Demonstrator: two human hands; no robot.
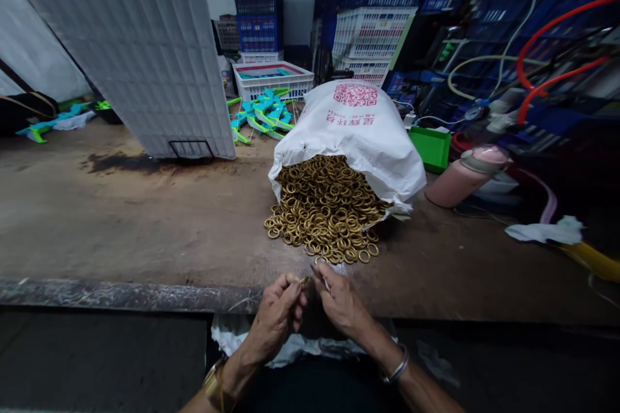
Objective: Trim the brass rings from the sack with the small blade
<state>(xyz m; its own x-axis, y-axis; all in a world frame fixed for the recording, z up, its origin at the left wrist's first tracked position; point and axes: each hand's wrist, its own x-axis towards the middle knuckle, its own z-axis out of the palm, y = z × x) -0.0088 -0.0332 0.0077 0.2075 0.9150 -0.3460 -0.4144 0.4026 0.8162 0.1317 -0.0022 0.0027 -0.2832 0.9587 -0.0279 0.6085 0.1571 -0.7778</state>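
Near the edge of the table [145,226], I see the left hand [279,310] pinching a small golden ring [304,281]; the right hand [345,302], just apart, grips a slim tool [326,284]. Beyond, a heap of rings [334,216] spills from a white sack [353,126].

Gold-coloured rings [334,226] lie in an overlapping heap.

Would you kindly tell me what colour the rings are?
The rings are brassy gold, shown in the head view.
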